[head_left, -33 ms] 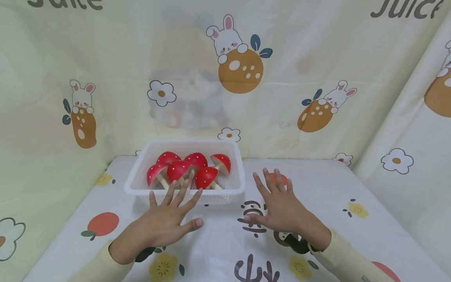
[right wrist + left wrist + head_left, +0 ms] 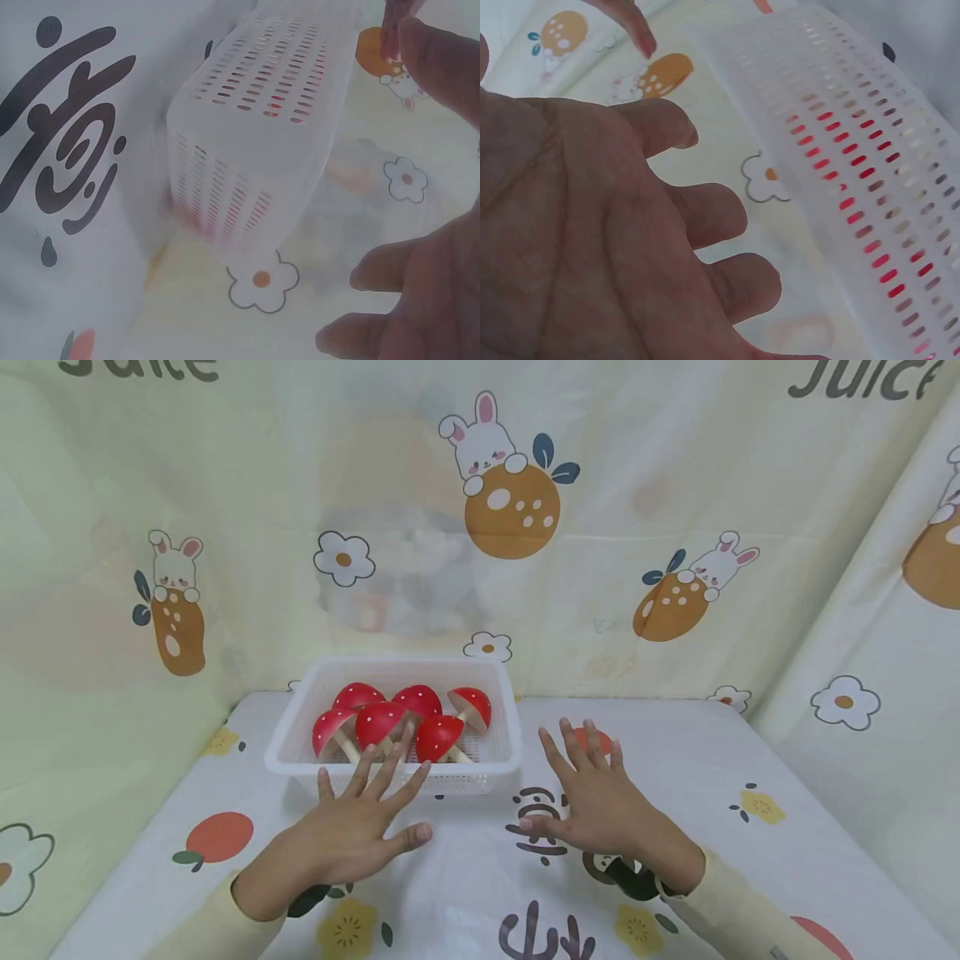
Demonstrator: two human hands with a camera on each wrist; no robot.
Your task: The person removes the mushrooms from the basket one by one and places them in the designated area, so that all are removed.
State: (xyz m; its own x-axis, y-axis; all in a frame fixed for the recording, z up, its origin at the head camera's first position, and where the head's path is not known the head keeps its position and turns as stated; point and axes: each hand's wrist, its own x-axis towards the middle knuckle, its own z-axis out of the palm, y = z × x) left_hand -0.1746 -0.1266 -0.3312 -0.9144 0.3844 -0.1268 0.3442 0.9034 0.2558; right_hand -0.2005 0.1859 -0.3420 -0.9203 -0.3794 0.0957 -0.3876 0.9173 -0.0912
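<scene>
Nothing has moved since the earlier frame: left hand (image 2: 352, 837) and right hand (image 2: 606, 808) hover near, fingers spread, so mushrooms (image 2: 380, 720) lie ungripped in the far-left basket (image 2: 495, 768).

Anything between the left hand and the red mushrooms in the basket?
Yes, the near wall of the white basket: it stands between the left hand and the red-capped mushrooms, with red showing through its slots in the left wrist view. From above, no lid shows.
</scene>
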